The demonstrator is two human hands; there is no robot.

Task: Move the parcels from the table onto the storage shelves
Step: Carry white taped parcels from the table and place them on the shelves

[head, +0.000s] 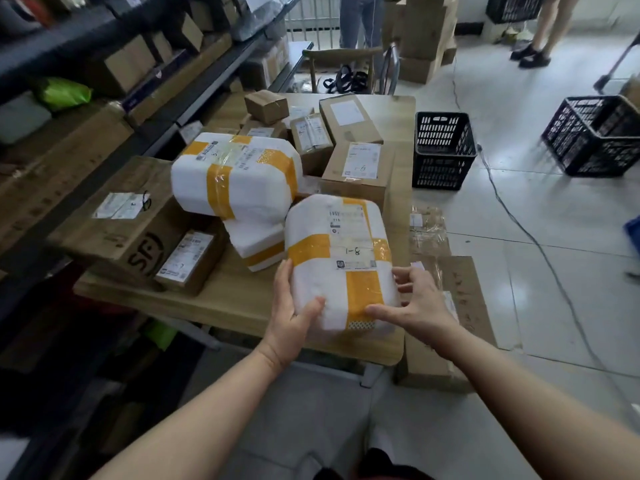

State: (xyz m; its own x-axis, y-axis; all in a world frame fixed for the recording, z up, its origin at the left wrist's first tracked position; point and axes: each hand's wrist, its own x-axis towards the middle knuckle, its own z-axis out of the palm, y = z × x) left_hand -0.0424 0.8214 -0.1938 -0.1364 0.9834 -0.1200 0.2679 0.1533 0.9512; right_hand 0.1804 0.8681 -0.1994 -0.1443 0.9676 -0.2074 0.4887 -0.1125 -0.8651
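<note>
The left hand [291, 317] clasps the near left corner of the white foam-wrapped parcel [339, 258], thumb over its top. The right hand [419, 303] is spread, its fingertips just meeting the right edge, not yet clamped. The parcel lies at the near edge of the table [225, 306], beside the storage shelves [104, 140]. It looks soft, bulky and probably light. The glossy tape may slip, so both sides are best held on the foam.

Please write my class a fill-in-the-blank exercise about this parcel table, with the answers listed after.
The left hand holds a white parcel, which the right hand touches, bound with ____ tape.
Its handwritten mark reads ____.
The black crate beside the table stands on the ____.
The large brown box bears the letters ____.
Answers: yellow; 1-8; floor; SF.
</note>
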